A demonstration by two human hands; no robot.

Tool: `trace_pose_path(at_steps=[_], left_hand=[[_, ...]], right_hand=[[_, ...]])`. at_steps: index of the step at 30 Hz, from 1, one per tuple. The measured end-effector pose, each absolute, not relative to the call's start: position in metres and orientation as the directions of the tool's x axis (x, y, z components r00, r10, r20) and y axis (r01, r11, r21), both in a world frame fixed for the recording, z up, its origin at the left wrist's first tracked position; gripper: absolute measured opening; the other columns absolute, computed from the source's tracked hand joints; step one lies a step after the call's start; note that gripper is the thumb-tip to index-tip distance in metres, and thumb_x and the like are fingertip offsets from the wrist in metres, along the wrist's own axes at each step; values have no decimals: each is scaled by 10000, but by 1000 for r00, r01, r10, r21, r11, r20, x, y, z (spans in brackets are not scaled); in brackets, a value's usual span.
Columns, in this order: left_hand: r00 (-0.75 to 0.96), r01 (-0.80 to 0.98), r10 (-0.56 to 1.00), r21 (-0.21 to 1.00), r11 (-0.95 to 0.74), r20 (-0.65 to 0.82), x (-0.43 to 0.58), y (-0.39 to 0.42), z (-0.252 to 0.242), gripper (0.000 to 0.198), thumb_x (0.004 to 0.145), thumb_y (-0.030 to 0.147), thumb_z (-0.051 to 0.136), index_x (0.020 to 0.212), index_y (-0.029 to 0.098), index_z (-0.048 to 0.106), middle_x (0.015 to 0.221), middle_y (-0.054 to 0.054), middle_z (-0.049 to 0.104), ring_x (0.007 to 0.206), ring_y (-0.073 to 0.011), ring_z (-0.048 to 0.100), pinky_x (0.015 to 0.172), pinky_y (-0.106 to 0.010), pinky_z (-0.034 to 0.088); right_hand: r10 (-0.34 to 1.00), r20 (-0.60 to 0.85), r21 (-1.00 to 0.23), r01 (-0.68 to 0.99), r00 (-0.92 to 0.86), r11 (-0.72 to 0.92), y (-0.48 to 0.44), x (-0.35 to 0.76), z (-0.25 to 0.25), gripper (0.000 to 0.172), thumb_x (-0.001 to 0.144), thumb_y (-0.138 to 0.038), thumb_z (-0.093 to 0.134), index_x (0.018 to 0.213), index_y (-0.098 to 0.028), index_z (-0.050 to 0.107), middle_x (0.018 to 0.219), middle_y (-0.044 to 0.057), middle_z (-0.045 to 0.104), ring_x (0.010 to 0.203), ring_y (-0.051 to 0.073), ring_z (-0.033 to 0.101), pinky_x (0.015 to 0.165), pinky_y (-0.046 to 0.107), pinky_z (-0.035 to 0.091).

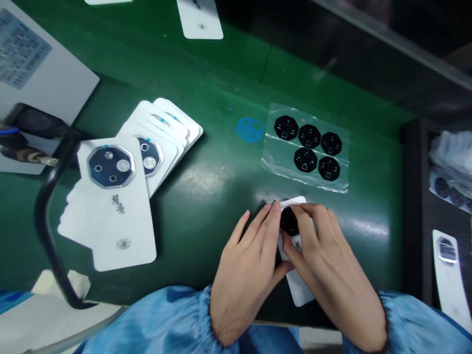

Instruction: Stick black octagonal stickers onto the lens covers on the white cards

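Note:
In front of me a white panel (pixel 300 287) with rounded corners lies on the green table, with a black octagonal sticker (pixel 289 222) at its upper part. My left hand (pixel 250 260) grips the panel's left side, its fingers stretched toward the top edge and its thumb lower down. With thumb and index finger, my right hand (pixel 317 241) pinches the sticker at its right side; my fingers hide part of its rim. Beyond my hands, a clear backing sheet (pixel 269 152) carries several more black octagonal stickers (pixel 305 160). Beside it is a blue octagonal film (pixel 250 130).
Fanned white panels (pixel 123 216) with octagonal lens plates lie at left, near a black cable (pixel 46 216) and a grey box (pixel 70 73). Another white panel (pixel 202 22) lies at the far side. A dark tray (pixel 416 211) at right holds bagged stickers (pixel 452 157) and a panel (pixel 452 280).

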State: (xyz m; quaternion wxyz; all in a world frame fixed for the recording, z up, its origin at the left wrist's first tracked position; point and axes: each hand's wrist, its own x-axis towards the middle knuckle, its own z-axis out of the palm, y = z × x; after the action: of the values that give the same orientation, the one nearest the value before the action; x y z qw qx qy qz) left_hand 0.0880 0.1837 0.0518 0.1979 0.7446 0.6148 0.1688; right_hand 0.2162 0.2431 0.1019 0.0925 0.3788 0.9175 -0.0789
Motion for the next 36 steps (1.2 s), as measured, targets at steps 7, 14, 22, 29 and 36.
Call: trace_pose_path(at_steps=[7, 14, 22, 29, 36], left_hand=[[162, 841, 987, 520, -150, 23, 87, 180, 50, 837, 875, 456, 567, 1480, 26, 180, 1539, -145, 307, 1423, -242, 290, 1161, -408, 283], [231, 750, 973, 640, -166, -19, 84, 182, 54, 810, 868, 329, 593, 1501, 105, 140, 1547, -116, 292, 1444, -251, 212, 1202, -493, 178], [107, 7, 987, 993, 119, -119, 87, 185, 60, 585, 861, 148, 562, 1395, 242, 341, 1324, -109, 462, 990, -137, 626, 855, -279, 567], [126, 1, 979, 986, 164, -163, 88, 190, 82, 193, 858, 208, 595, 684, 125, 601, 693, 14, 509, 548, -38, 446, 461, -144, 374], [157, 75, 988, 997, -6, -6, 92, 187, 96, 199, 878, 166, 552, 681, 153, 529, 696, 13, 490, 626, -71, 454, 546, -190, 367]], right_hand=[[784, -4, -329, 741, -621, 585, 234, 242, 77, 357, 955, -159, 494, 1312, -135, 488, 1286, 171, 490, 1130, 317, 502, 904, 503, 496], [879, 25, -554, 725, -476, 409, 242, 257, 56, 615, 889, -337, 655, 1413, -204, 362, 1421, 140, 392, 1351, 322, 308, 1082, 576, 322], [933, -82, -791, 592, -352, 154, 229, 256, 78, 280, 768, -278, 756, 977, -231, 576, 978, 32, 487, 897, 207, 542, 744, 345, 519], [802, -385, -919, 112, -455, -378, 224, 264, 106, 134, 849, -282, 690, 938, -205, 624, 771, -9, 609, 664, 132, 568, 564, 224, 475], [835, -332, -943, 151, -439, -296, 217, 266, 109, 179, 879, -325, 657, 781, -175, 646, 721, -11, 550, 631, 116, 478, 529, 238, 347]])
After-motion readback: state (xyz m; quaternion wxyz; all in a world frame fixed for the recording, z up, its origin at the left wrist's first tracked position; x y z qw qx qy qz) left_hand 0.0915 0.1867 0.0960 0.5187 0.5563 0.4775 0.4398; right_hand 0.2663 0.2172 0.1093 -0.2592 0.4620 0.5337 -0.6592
